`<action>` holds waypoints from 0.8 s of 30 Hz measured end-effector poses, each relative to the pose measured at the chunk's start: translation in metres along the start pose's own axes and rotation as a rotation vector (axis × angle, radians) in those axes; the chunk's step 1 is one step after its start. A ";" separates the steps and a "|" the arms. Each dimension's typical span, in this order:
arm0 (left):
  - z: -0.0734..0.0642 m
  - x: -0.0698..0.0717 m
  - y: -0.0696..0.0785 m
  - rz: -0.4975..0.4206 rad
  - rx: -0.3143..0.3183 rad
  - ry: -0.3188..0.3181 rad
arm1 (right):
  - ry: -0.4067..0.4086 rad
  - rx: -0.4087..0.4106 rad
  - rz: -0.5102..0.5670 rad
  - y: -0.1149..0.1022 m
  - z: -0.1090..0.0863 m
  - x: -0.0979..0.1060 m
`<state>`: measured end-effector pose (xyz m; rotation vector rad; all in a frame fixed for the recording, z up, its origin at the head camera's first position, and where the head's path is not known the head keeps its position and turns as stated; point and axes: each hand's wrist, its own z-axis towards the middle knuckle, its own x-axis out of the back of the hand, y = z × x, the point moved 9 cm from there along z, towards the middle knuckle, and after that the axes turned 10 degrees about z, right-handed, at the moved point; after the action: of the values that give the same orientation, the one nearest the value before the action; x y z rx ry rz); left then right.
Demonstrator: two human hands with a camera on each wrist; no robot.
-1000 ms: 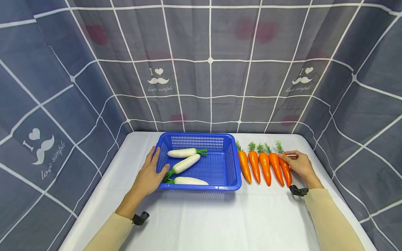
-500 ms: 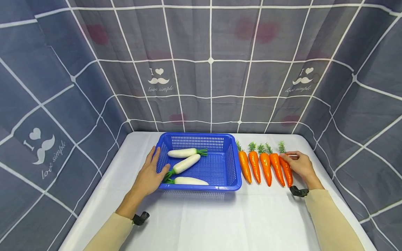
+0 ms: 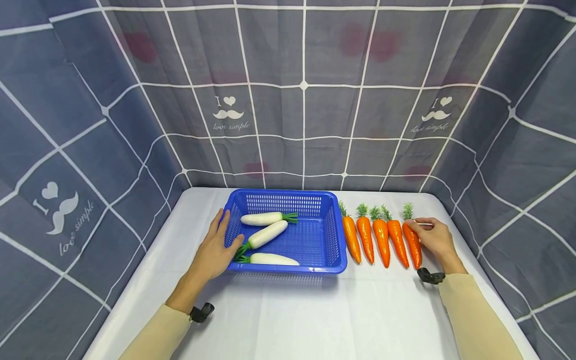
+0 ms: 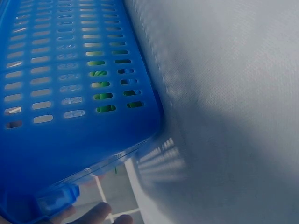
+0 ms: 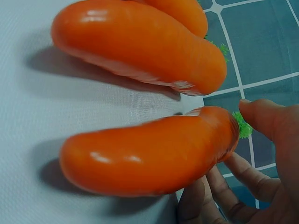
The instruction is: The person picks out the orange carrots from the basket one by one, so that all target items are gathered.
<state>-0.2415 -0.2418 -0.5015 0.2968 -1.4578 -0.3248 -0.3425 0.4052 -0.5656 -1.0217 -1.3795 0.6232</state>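
Note:
In the head view my left hand (image 3: 215, 253) rests at the left side of a blue plastic basket (image 3: 310, 269), fingers extended along its rim, thumb over the front left corner. Inside lie three white radishes (image 3: 268, 234) with green tops. My right hand (image 3: 435, 239) holds the upper end of the rightmost carrot (image 3: 413, 246) between thumb and fingers. That carrot lies on the table at the end of a row. The right wrist view shows the thumb on one side of the carrot (image 5: 149, 158) and the fingers on the other.
Several other carrots (image 3: 380, 242) with feathery green tops stand in a row right of the basket, the leftmost close to its wall. A white cloth (image 3: 297, 320) covers the table. Grey-blue checked curtains (image 3: 279, 115) enclose the back and both sides.
My right hand has shifted the rightmost carrot slightly to the right, widening the gap to its neighbour. The left hand, basket and radishes stay put.

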 end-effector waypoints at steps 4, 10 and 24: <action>0.000 0.000 0.001 0.002 -0.005 -0.006 | 0.029 -0.011 -0.001 0.001 -0.001 0.004; -0.001 -0.001 0.000 -0.005 0.003 -0.016 | 0.122 0.022 -0.032 -0.008 -0.007 0.012; 0.000 0.007 -0.006 0.127 0.010 -0.018 | 0.213 0.379 -0.120 -0.088 -0.048 -0.006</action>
<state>-0.2409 -0.2501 -0.4973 0.2085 -1.4893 -0.2175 -0.3139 0.3488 -0.4877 -0.6746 -1.0760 0.6371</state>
